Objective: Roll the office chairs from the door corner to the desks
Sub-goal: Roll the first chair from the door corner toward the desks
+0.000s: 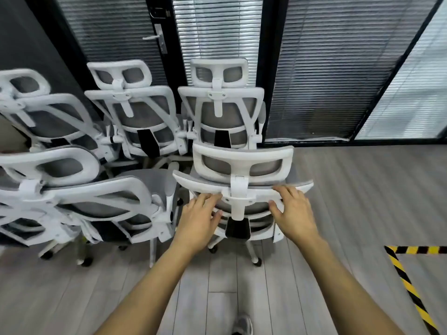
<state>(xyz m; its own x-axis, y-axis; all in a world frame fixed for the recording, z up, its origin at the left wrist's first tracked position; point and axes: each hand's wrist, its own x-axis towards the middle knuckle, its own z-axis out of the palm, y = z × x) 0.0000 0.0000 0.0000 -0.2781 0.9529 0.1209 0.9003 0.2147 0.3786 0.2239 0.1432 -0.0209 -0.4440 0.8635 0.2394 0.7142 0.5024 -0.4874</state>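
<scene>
White-framed, grey-mesh chairs [242,153], grey plank floor [350,189], yellow-and-black striped tape [408,286]

Both your bare forearms reach forward side by side, palms turned down. Your left hand [197,222] lies with its fingers nearly straight and thumb spread. Your right hand [294,211] curls its fingers [286,191] over the white plastic chair back [193,183], thumb underneath.

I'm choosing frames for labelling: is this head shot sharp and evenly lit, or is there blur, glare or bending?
Head view: the nearest chair, left hand and right hand look fairly sharp; head view: the left-edge chairs smear with blur; head view: the blinds glare at top centre, the black frames lean from wide-angle distortion, and the light is soft with faint shadows.
</scene>
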